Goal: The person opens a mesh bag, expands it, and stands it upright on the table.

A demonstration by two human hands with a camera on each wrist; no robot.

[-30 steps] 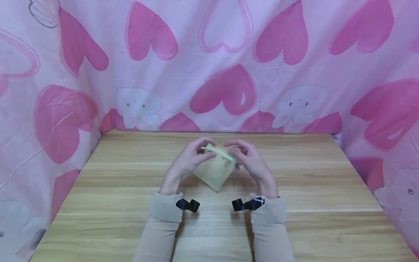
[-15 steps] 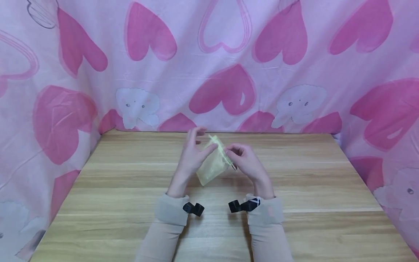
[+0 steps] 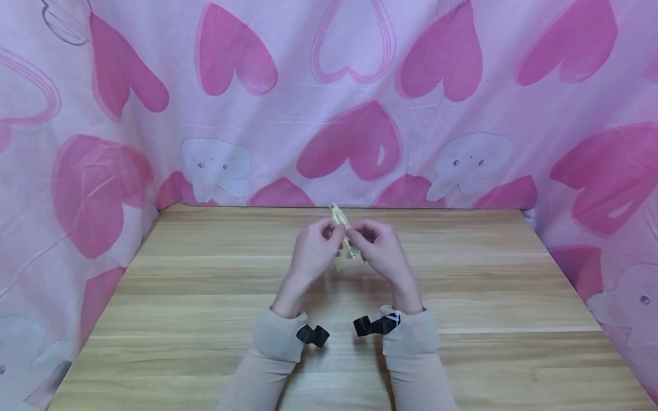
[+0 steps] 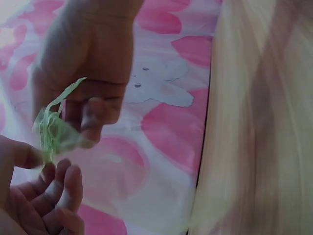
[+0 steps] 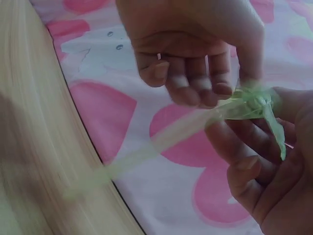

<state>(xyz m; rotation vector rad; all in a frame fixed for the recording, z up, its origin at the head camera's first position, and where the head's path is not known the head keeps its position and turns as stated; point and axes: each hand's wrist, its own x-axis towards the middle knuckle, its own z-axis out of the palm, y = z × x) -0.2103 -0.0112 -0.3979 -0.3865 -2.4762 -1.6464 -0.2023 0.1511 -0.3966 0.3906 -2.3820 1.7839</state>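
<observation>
A small pale yellow-green sheer drawstring pouch [image 3: 339, 216] is held up over the table between both hands. My left hand [image 3: 313, 249] pinches its gathered top edge between thumb and forefinger. Close beside it, my right hand [image 3: 384, 249] pinches the same edge, fingertips nearly meeting the left ones. In the left wrist view, a ribbon end stands up from the bunched pouch [image 4: 56, 132] near the right hand [image 4: 88, 54]. The right wrist view shows the sheer body of the pouch [image 5: 161, 139] edge-on as a blurred strip, trailing from the right hand [image 5: 274, 181].
A light wood-grain table [image 3: 205, 319] lies under the hands. Behind it and at both sides hangs a pink curtain [image 3: 288, 114] with hearts and white cartoon animals. Black wrist cameras [image 3: 312, 335] sit on the sleeve cuffs.
The pouch has turned from broadside to nearly edge-on, its top edge gathering. My left hand, its fingers spread half a second ago, has moved right and now pinches the edge beside the right hand.
</observation>
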